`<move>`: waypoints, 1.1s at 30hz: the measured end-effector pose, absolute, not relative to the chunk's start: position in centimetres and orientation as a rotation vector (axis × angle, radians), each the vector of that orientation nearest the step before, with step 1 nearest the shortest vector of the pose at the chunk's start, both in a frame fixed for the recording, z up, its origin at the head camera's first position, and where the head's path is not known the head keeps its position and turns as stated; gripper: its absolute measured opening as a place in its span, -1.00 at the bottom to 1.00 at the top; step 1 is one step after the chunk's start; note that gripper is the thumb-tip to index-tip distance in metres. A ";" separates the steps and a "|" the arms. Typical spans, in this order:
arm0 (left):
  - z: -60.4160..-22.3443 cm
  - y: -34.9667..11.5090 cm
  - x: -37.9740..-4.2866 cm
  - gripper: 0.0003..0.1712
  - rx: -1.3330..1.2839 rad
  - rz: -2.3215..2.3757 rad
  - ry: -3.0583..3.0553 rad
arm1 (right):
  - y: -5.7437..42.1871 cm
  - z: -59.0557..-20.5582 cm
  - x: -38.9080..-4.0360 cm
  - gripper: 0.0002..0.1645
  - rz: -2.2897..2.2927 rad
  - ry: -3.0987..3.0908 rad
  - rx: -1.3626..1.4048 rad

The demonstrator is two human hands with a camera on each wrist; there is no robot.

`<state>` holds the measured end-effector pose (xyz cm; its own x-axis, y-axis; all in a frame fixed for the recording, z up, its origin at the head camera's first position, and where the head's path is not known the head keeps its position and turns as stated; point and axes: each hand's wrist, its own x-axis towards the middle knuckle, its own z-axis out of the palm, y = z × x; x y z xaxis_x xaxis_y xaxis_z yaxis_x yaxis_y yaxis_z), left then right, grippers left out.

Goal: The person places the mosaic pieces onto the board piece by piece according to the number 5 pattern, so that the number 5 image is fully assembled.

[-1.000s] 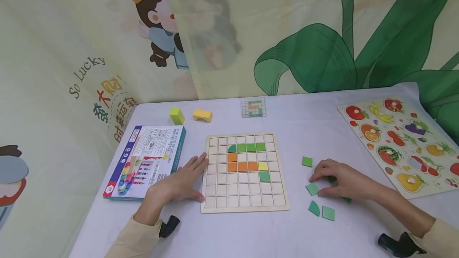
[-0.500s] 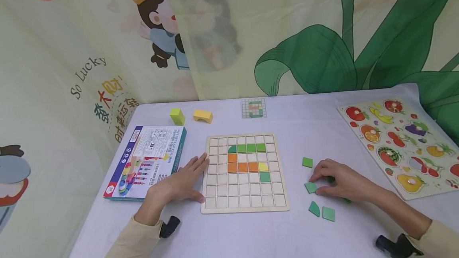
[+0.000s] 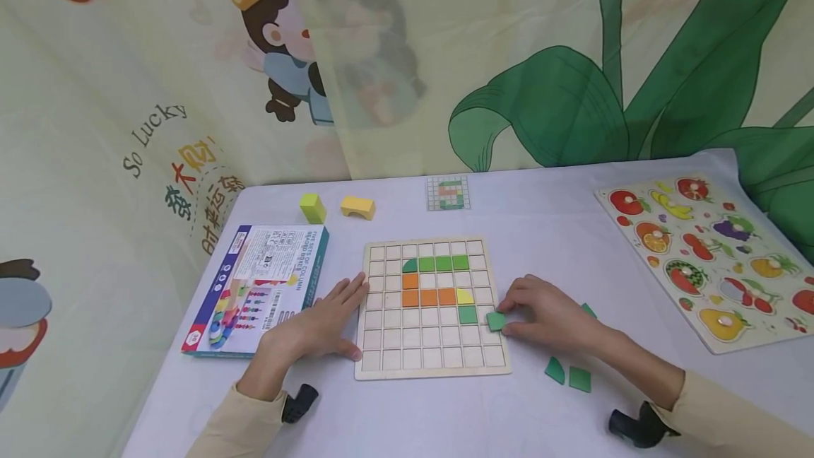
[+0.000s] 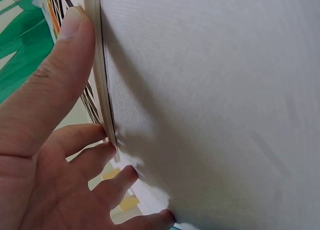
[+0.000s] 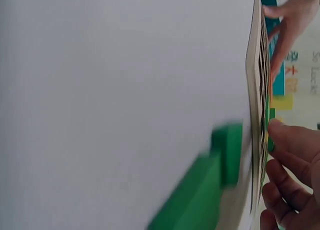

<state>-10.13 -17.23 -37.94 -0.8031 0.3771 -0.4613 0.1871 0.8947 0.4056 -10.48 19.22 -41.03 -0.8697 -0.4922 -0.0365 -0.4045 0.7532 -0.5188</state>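
A wooden grid board (image 3: 386, 377) lies on the white table. In its cells are green tiles (image 3: 443, 263), orange tiles (image 3: 429, 297), a yellow tile (image 3: 466, 296) with a curved edge, and a bluish-green tile (image 3: 467, 314). My right hand (image 3: 553, 313) pinches a green square tile (image 3: 496, 321) between thumb and fingers, over the board's right edge. With fingers spread, my left hand (image 3: 314, 331) rests against the board's left edge; in the left wrist view its thumb (image 4: 70, 65) lies along that edge.
Loose green tiles (image 3: 579, 379) lie right of the board, some partly behind the right forearm. A box (image 3: 254, 288) stands left, two toy blocks (image 3: 358, 208) behind it. A pattern card (image 3: 448, 194) lies at the back, a fruit puzzle board (image 3: 706, 260) at the right.
My right hand has picked up a green square tile from the loose tiles and moved left with it to the board's right edge. The left hand has stayed in place.
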 end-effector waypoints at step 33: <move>-38.3 -17.3 -10.2 0.21 0.418 0.461 2.523 | 15.0 -41.6 -8.7 -0.70 -0.711 2.912 -0.835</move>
<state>-10.23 -17.35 -38.25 -0.8081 0.3818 -0.4486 0.1984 0.8934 0.4032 -8.70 15.00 -41.59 -0.8556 -0.5090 0.0942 -0.4951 0.7516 -0.4358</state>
